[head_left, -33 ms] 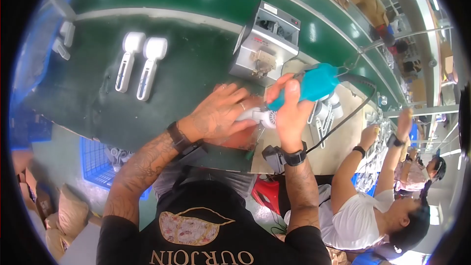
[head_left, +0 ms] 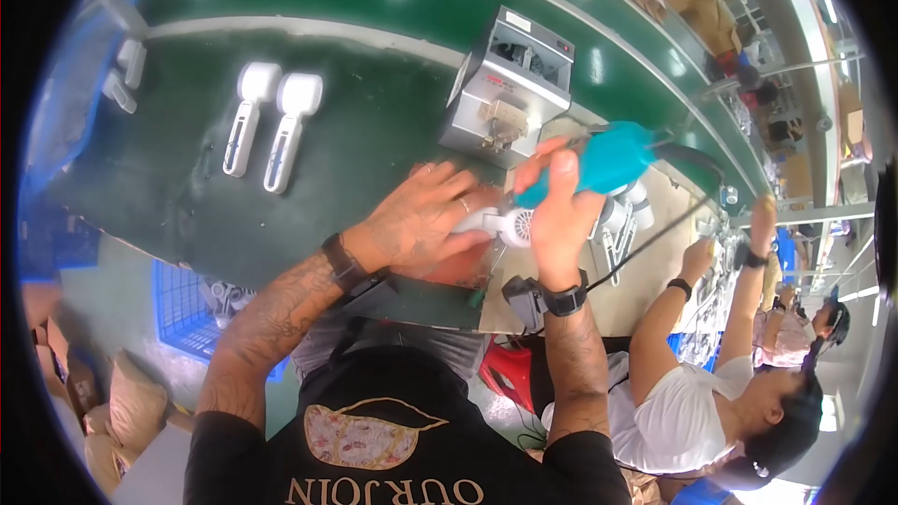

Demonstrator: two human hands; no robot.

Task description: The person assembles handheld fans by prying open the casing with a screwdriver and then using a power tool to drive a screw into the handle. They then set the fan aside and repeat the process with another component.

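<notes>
Head view: one person at the bench, two hands at work, seen from where I stand alongside.
Left hand: grip narrow, thumb and fingers closed about the neck of a white handheld fan.
Fan in hand: above the near part of the bench, between the two hands; its round grilled head is just beside the right hand.
Right hand: grip wrapped round a turquoise electric screwdriver, slanting down toward the fan; tip hidden, contact with the fan cannot be told.
Grey metal box machine: stands on the bench beyond the hands.
Two white fans: lie side by side on the left of the bench, heads pointing away.
Blue basket: below the bench, left, containing light-coloured parts.
Co-worker: white shirt, at the right.
</notes>
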